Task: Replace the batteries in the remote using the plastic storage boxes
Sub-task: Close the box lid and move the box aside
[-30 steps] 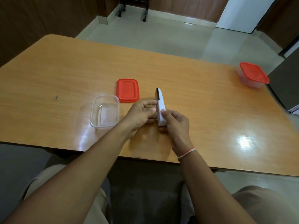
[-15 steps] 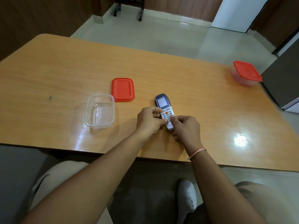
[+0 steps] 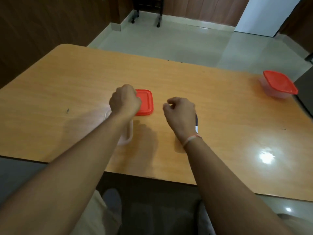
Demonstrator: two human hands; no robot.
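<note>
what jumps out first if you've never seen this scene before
Two bare forearms reach over an orange wooden table, the left hand curled above a loose red lid and the right hand loosely closed at centre. A second clear box with a red lid sits alone at the far right edge.

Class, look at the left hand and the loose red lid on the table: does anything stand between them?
Nothing visible does. The left hand hangs curled right at the lid's left edge, overlapping it in this view; whether they touch cannot be told. The open clear box sits nearer the person, under the forearm, not between them.
</note>
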